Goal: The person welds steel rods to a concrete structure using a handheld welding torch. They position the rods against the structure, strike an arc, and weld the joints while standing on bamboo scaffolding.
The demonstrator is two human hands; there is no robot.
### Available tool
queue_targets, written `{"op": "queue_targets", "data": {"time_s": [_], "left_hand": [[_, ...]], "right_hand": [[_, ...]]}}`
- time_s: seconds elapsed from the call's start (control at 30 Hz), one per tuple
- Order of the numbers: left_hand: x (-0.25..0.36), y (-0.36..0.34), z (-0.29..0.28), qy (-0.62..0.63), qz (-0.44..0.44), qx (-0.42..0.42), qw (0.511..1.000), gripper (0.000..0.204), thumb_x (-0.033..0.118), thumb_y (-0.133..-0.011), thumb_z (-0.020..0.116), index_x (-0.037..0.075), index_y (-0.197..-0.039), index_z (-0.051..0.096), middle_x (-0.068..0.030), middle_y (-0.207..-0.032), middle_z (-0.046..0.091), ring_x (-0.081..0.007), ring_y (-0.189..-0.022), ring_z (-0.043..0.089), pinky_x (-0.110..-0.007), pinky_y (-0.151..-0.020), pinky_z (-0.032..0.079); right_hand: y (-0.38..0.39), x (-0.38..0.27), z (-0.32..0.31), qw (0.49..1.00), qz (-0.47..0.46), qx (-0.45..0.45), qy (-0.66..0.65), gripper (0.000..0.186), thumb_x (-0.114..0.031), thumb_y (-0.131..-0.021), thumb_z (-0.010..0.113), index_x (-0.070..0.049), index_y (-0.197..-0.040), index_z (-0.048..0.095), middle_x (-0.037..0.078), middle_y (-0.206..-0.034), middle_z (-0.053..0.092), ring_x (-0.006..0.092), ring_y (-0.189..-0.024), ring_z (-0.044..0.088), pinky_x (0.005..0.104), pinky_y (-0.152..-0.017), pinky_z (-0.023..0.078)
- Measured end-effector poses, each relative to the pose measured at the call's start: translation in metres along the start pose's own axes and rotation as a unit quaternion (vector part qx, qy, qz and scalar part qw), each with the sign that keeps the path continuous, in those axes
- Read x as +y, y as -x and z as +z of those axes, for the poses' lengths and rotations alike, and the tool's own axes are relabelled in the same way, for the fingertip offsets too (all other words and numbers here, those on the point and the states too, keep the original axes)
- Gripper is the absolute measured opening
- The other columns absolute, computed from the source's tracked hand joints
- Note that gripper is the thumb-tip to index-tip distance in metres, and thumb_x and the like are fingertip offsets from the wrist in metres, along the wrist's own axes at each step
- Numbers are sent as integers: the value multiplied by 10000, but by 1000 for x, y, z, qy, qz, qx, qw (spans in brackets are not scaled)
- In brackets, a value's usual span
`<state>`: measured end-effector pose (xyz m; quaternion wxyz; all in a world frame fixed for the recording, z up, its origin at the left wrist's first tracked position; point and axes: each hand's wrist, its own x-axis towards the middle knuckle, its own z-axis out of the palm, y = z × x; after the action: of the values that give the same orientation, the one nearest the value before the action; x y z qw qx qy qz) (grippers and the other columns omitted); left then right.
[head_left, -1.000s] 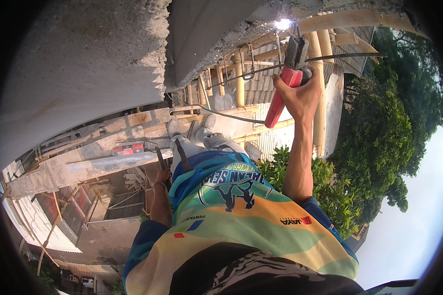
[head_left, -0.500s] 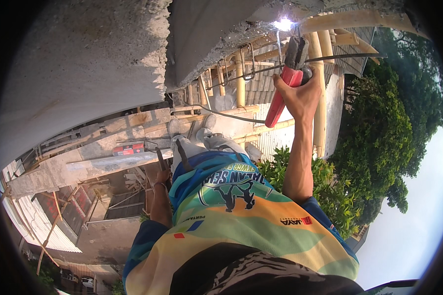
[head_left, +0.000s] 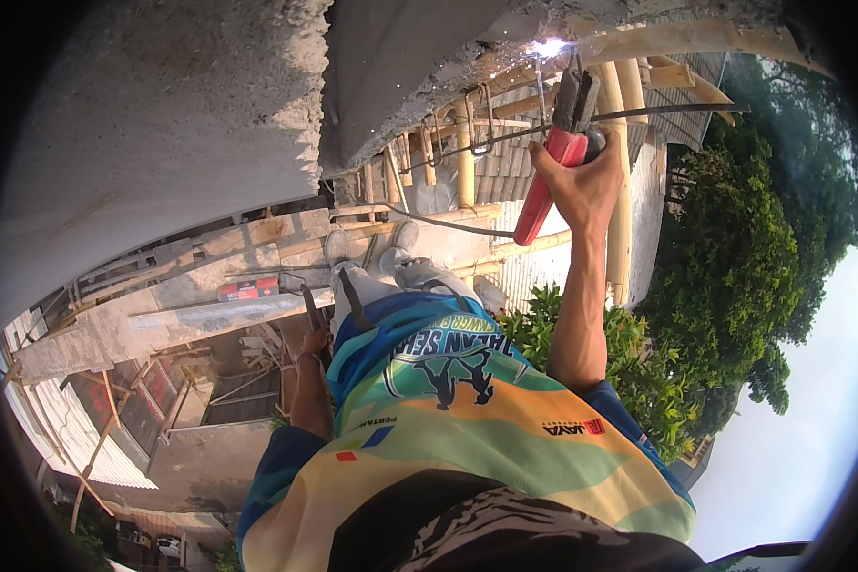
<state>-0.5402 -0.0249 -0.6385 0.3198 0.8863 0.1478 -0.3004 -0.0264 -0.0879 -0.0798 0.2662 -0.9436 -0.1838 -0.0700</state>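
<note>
Red-handled and rigid, the welding electrode holder (head_left: 555, 167) sits raised at the concrete beam (head_left: 419, 67), its thin rod sparking there. Your right hand (head_left: 582, 186) wraps closed round the insulated handle; keep hold there. Your left hand (head_left: 313, 341) hangs low; its fingers can't be read.

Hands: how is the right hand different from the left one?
The right hand is raised high on a straight arm; the left hand hangs low beside the shirt. The right hand grips a red welding holder whose rod sparks at the concrete; the left holds a thin dark tool, hard to make out. Both are bare.
</note>
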Motion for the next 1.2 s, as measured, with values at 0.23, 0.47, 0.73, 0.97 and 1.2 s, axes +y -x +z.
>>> {"op": "queue_targets", "data": {"time_s": [0.23,0.47,0.73,0.97,1.2], "left_hand": [[8,2,-13,75,-36,-6,997,362,377,-1025,468,143,-895,713,-67,-715,720,-260,-662,728,-421,-630,582],[10,4,-15,53,-25,17,998,325,353,-1008,483,159,-893,716,-69,-729,727,-264,-666,730,-427,-625,585],[0,-2,0,12,13,11,1000,303,353,-981,504,159,-876,711,-73,-722,723,-299,-675,731,-470,-610,581],[1,-3,-1,60,-31,-36,997,389,371,-1017,434,126,-893,709,-87,-723,719,-278,-689,729,-439,-679,568],[2,-1,-4,105,-55,-50,992,390,368,-1014,428,114,-900,701,-93,-736,718,-274,-706,728,-432,-695,560]], "right_hand": [[-1,0,1,1000,-11,9,9,718,-314,-625,848,83,-1145,550,160,-754,713,259,-667,705,369,-664,561],[-1,0,2,1000,-14,11,17,712,-316,-628,846,82,-1140,551,151,-737,709,254,-653,701,368,-653,559],[-2,-1,2,1000,5,6,-11,675,-294,-631,851,65,-1122,558,153,-755,716,249,-671,707,364,-678,562],[-2,0,3,1000,-9,13,-4,677,-300,-633,852,65,-1122,559,150,-752,714,244,-667,704,362,-675,561],[-3,3,5,1000,-6,8,-1,716,-303,-631,853,83,-1152,551,146,-740,708,240,-656,697,362,-666,557]]}}
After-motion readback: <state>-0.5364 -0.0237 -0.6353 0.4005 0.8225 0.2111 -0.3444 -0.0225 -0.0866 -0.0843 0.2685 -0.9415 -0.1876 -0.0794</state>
